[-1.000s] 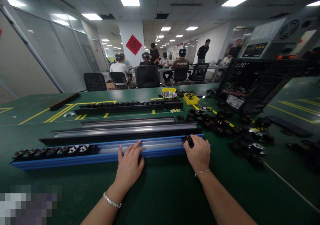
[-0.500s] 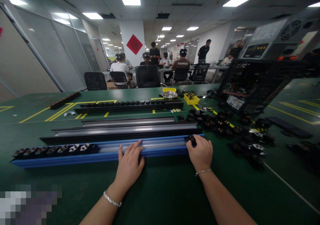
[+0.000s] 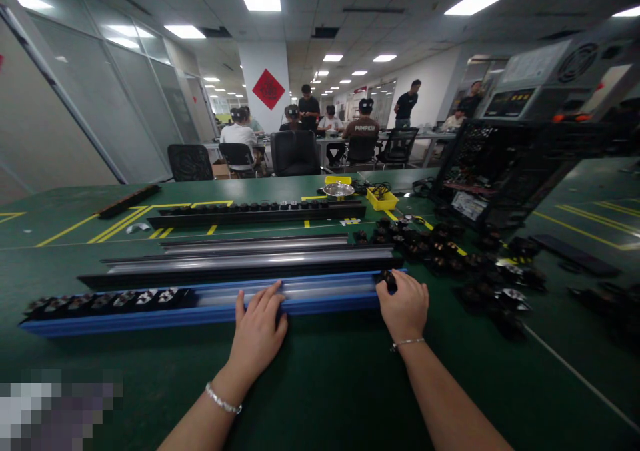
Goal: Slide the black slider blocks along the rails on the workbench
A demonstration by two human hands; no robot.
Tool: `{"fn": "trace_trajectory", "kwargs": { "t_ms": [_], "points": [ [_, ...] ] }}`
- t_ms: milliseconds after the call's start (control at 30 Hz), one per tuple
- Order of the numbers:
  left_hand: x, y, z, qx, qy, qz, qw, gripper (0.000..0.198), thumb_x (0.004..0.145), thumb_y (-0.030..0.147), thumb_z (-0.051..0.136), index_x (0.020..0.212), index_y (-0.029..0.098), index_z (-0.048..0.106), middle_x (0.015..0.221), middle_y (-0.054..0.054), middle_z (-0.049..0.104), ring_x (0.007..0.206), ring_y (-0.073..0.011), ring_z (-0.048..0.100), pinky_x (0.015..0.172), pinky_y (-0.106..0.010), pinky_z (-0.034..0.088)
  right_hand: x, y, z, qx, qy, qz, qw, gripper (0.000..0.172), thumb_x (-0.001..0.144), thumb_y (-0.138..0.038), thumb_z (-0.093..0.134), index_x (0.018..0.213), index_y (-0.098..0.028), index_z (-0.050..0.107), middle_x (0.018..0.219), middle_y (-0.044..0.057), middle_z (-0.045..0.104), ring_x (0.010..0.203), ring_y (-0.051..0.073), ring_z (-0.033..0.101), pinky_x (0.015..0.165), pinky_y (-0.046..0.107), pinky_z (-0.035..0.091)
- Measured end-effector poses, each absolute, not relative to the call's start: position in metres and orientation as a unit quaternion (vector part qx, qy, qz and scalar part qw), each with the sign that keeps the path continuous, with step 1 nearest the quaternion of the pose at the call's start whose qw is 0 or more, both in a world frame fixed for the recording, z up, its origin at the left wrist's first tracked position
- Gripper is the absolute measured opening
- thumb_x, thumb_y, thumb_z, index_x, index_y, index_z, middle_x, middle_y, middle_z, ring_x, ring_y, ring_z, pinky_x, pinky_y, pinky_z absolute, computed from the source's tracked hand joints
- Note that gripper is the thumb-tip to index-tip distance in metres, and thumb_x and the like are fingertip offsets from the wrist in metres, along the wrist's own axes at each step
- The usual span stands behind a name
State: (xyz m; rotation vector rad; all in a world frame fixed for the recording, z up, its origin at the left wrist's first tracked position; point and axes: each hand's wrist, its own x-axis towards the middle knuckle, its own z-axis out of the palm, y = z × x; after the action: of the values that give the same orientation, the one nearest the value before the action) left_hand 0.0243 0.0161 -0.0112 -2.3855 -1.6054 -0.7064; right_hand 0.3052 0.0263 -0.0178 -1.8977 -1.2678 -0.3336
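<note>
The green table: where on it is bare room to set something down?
One bare patch lies between the left hand and right hand, nearer than the long blue channel. Another lies right of the right forearm, bordered by many small black parts. Crowded: around those parts, up to the black computer case.

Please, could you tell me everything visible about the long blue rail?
The long, blue, channel-shaped rail lies crosswise on the green tabletop. A shiny, silvery, metal-looking strip runs between its raised edges. A row of black parts with metallic tops occupies its left end. The left hand touches its middle; the right hand holds a small black part near its right end.
</note>
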Motion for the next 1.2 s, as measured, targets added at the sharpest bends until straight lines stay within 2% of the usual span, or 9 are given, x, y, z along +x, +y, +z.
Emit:
{"fn": "trace_trajectory", "kwargs": {
  "t_ms": [400,900,1200],
  "points": [
    [0.025,0.016,-0.01,-0.802,-0.539,-0.242,0.088,0.023,0.081,0.022,0.047,0.1,0.025,0.058,0.129,-0.006,0.055,0.114,-0.0254,0.052,0.108,-0.06,0.013,0.314,0.027,-0.017,-0.744,-0.507,-0.136,0.412,0.031,0.075,-0.028,0.045,0.093,-0.011,0.064,0.098,0.016,0.065,0.099,0.026,0.055,0.092,0.039,0.038],
    [0.025,0.016,-0.009,-0.801,-0.542,-0.24,0.084,0.023,0.08,0.021,0.047,0.101,0.025,0.058,0.129,-0.006,0.055,0.114,-0.0253,0.052,0.108,-0.06,0.013,0.327,0.029,-0.021,-0.752,-0.479,-0.123,0.436,0.03,0.074,-0.028,0.044,0.092,-0.013,0.064,0.099,0.014,0.065,0.097,0.026,0.055,0.091,0.038,0.038],
    [0.024,0.016,-0.01,-0.803,-0.543,-0.232,0.082,0.023,0.081,0.022,0.046,0.101,0.025,0.057,0.131,-0.005,0.054,0.115,-0.0255,0.052,0.107,-0.061,0.014,0.331,0.029,-0.015,-0.785,-0.432,-0.089,0.435,0.034,0.073,-0.029,0.045,0.093,-0.01,0.065,0.104,0.016,0.064,0.097,0.028,0.055,0.089,0.039,0.039]
  ]
}}
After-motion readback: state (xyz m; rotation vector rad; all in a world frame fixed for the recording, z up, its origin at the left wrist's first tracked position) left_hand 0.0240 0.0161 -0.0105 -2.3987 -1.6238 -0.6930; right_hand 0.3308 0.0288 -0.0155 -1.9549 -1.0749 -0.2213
